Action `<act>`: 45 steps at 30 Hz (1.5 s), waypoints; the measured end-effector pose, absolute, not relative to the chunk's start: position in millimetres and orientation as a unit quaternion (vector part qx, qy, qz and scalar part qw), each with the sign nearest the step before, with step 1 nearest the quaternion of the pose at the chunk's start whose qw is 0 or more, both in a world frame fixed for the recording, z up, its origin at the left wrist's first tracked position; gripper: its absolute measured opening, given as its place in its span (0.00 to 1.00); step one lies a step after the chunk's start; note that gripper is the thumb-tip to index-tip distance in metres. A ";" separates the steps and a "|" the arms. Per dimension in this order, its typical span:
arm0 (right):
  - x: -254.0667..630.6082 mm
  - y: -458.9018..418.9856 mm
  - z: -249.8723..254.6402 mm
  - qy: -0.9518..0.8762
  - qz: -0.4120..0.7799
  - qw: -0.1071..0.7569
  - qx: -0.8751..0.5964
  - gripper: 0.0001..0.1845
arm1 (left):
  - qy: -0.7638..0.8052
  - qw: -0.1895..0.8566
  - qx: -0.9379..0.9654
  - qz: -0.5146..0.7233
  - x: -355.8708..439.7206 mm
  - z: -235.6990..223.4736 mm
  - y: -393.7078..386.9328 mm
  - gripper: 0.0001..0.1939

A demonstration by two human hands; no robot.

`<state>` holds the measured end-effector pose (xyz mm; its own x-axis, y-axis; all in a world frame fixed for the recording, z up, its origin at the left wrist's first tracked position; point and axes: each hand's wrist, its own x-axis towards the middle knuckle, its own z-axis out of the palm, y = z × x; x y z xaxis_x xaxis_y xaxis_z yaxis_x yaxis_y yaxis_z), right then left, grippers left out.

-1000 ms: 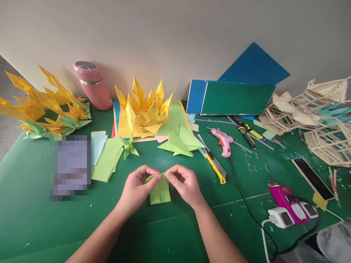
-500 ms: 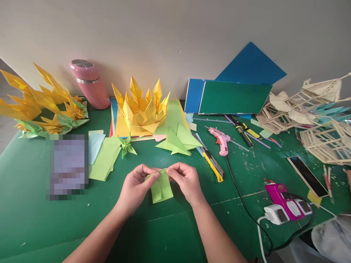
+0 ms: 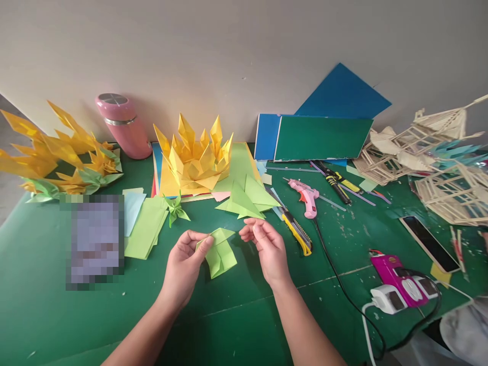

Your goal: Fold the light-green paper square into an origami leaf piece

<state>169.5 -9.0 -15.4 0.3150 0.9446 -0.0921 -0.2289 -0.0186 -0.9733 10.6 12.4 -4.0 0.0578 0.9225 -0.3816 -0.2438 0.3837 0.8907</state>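
A folded piece of light green paper (image 3: 222, 255) is pinched at its left edge by my left hand (image 3: 185, 264), thumb on top. Creases and a folded flap show at its upper part. My right hand (image 3: 270, 249) is off the paper, just to its right, with fingers curled and apart and nothing visible in them. Beyond the hands lie green folded paper triangles (image 3: 247, 198) and a small green paper flower (image 3: 176, 210). A stack of green paper strips (image 3: 147, 229) rests left of my left hand. The yellow utility knife (image 3: 295, 230) lies right of my right hand.
A yellow paper lotus (image 3: 198, 160) stands on coloured sheets, with a pink flask (image 3: 125, 127) behind left. To the right are a pink glue gun (image 3: 305, 195) with its cable, a magenta power strip (image 3: 400, 282), a phone (image 3: 429, 244) and wooden stick models (image 3: 446, 193).
My right hand has let go of the green paper and moved right. The paper stays in my left hand, its top flap now showing wider. The view has shifted slightly.
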 end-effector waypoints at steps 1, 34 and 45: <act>169.1 -9.1 -15.7 -0.340 0.483 0.606 -0.532 0.15 | 0.519 0.647 0.327 0.452 10.7 -4.0 12.3 0.22; 151.1 -13.2 -8.1 -0.444 0.431 0.514 -0.595 0.08 | 0.535 0.590 0.482 0.366 11.8 -1.7 9.3 0.18; 151.9 -13.6 -10.0 -0.430 0.455 0.519 -0.582 0.09 | 0.513 0.608 0.482 0.367 11.2 -2.8 9.8 0.15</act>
<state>151.9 -13.6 -10.0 0.2160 0.9728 -0.0835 0.0281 -0.0917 -0.9954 11.2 9.8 -2.8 0.2042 0.9411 -0.2697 0.0472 0.2657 0.9629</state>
